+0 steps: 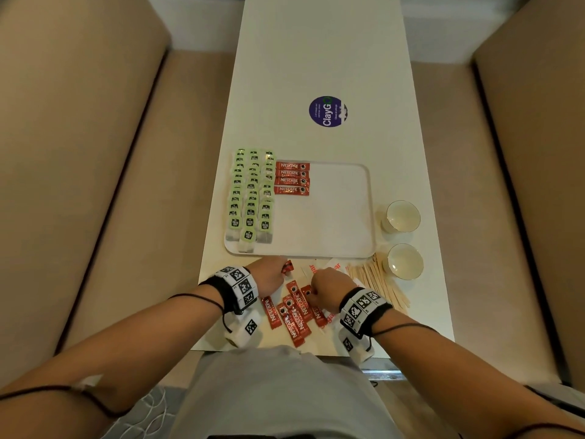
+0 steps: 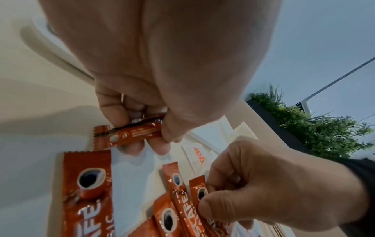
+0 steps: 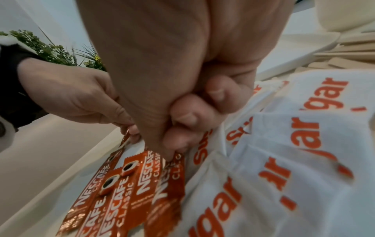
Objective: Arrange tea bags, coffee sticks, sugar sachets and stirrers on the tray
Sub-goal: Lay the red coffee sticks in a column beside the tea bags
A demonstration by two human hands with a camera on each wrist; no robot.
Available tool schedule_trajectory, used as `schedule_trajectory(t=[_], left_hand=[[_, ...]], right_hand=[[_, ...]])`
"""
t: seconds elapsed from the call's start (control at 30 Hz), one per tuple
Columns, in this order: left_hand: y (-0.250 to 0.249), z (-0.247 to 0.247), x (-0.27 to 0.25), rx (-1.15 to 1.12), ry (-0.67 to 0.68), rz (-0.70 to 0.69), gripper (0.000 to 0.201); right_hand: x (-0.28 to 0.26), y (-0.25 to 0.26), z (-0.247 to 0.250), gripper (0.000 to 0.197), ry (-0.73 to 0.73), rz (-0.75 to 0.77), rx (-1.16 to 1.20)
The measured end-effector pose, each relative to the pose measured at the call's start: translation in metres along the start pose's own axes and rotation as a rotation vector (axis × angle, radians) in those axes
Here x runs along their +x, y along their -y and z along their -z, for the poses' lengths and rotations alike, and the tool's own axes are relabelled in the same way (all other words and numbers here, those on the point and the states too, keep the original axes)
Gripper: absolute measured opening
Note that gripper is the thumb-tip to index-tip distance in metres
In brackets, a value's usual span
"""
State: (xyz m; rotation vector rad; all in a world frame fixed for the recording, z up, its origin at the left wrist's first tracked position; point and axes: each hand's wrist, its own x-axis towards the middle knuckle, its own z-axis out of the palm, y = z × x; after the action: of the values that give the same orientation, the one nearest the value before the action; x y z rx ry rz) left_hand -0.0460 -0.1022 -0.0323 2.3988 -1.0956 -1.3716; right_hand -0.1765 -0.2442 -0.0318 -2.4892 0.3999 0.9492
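A white tray (image 1: 332, 223) holds three columns of green-labelled tea bags (image 1: 251, 198) on its left side and a short row of red coffee sticks (image 1: 292, 179) beside them. In front of the tray my left hand (image 1: 280, 270) pinches one coffee stick (image 2: 131, 134) just above the table. My right hand (image 1: 311, 293) pinches the top end of another coffee stick (image 2: 199, 190) that lies in the loose pile of sticks (image 1: 291, 315). White sugar sachets (image 3: 294, 144) lie under and right of my right hand. Wooden stirrers (image 1: 376, 283) are fanned out further right.
Two white cups (image 1: 401, 216) (image 1: 404, 261) stand right of the tray, the nearer one touching the stirrers. A round purple sticker (image 1: 328, 111) lies on the long white table (image 1: 316, 58) beyond the tray. Beige seats flank the table.
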Motion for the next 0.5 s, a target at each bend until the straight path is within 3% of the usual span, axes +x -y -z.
schedule_trajectory(t=[0.17,0.3,0.5], left_hand=[[-0.004,0.004,0.0,-0.069,0.024,0.004,0.02],[-0.009,0.011,-0.003,-0.131,-0.071,-0.083,0.037],[-0.015,0.022,0.002,-0.304,-0.192,-0.149,0.025]], right_hand=[[0.0,-0.01,0.007,0.04,-0.03,0.061,0.116],[-0.001,-0.013,0.025,0.039,-0.12,0.129,0.131],[0.0,-0.009,0.049,0.027,-0.256,0.187,0.248]])
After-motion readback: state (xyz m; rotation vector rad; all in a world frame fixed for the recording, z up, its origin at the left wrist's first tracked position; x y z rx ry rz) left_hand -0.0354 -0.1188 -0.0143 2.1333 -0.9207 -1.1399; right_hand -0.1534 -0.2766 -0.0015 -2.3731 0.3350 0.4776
